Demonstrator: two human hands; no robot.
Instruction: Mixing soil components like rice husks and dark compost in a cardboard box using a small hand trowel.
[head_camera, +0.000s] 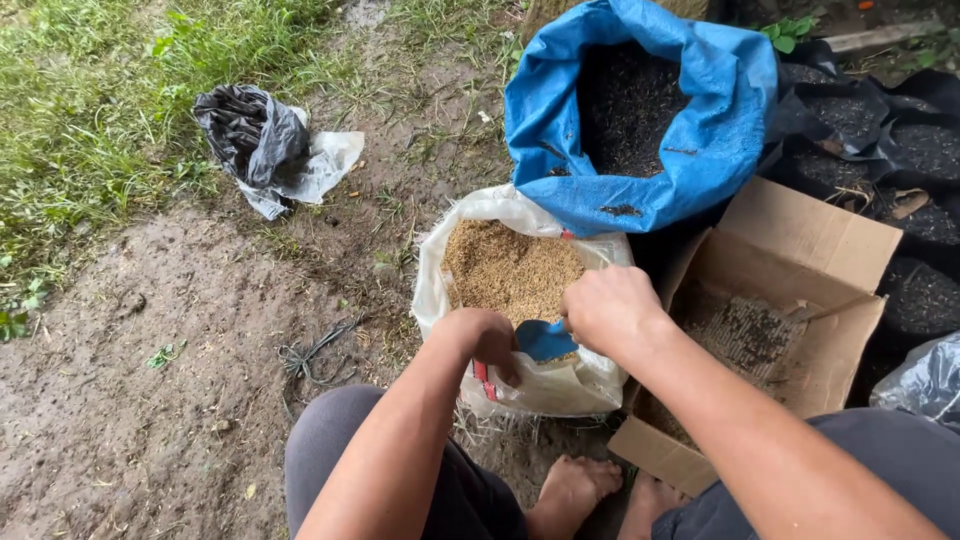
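Observation:
A white sack (445, 250) stands open on the ground, filled with tan husk-like grain (510, 268). My left hand (482, 338) grips the sack's near rim, by a red strip. My right hand (607, 308) is closed on a small blue scoop (545, 340) held over the near edge of the sack. Behind it a blue sack (720, 120) gapes open, holding dark soil (630, 105).
An open cardboard box (820, 240) with a thin layer of dark and tan material sits to the right. Black bags of soil (925, 150) lie behind it. A crumpled black and clear plastic bag (265, 145) lies on bare dirt by the grass. My bare feet (570, 490) are below.

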